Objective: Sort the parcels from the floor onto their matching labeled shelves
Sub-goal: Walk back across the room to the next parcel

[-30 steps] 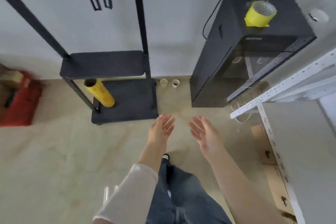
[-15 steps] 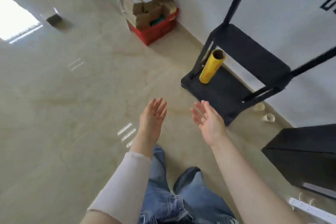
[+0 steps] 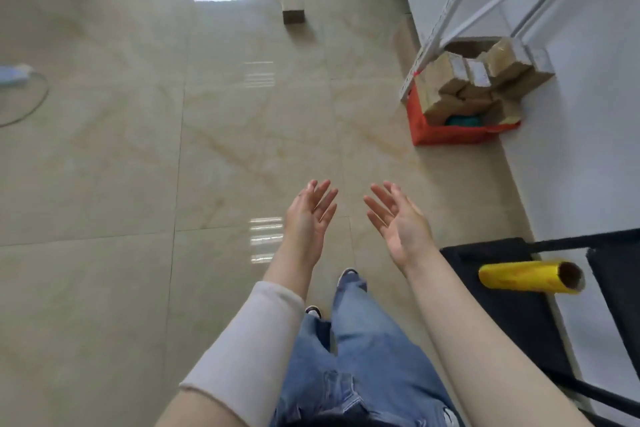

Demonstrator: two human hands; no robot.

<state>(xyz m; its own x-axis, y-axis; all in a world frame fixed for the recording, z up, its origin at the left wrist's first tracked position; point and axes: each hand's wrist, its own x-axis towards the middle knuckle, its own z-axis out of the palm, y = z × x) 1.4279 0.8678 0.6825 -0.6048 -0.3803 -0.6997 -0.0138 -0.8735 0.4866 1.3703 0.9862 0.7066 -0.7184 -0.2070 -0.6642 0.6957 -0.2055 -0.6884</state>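
Your view has swung left since half a second ago: the red crate (image 3: 446, 133) of cardboard parcels (image 3: 485, 80), which sat far off at the top of the frame, now lies to your upper right against the white wall, and the yellow roll (image 3: 530, 277) on the black stand (image 3: 512, 308) has slid to the right edge. Your left hand (image 3: 310, 218) and right hand (image 3: 401, 224) hang out in front of you as before, both spread wide with fingers apart, palms turned towards each other, and neither has hold of anything. They are near each other but not touching, above the glossy tiled floor (image 3: 138, 166). One small brown parcel (image 3: 293, 12) sits alone on the floor well ahead of you, near the bright patch of light. A white metal shelf post (image 3: 446, 10) slants down to the crate's near corner. Your jeans (image 3: 360, 357) and one shoe tip (image 3: 348, 273) show below your hands.
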